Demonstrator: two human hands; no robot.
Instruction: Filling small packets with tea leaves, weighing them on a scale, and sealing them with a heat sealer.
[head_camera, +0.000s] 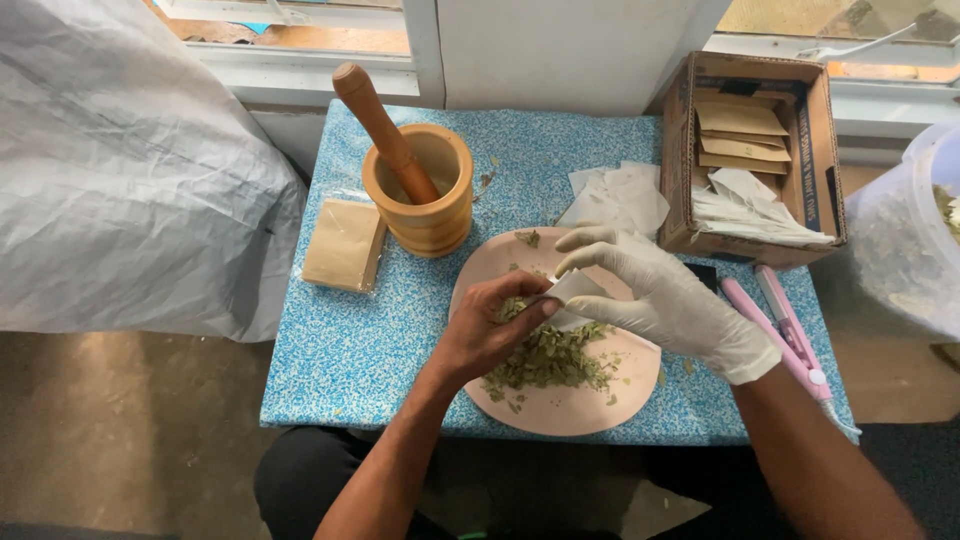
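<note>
My bare left hand (492, 328) pinches dried green leaves and presses them into the mouth of a small white paper sachet (574, 290). My right hand (660, 295), in a white glove, holds that sachet open from the right. Both hands hover over a pale pink plate (560, 408) that carries a heap of crushed dried leaves (548, 360).
A wooden mortar (425, 195) with a pestle (382, 125) stands behind the plate. A stack of brown envelopes (344, 244) lies at left, loose white sachets (615, 198) behind my hands. A cardboard box (755, 150) of packets and a pink heat sealer (785, 330) sit at right on the blue speckled table (330, 360).
</note>
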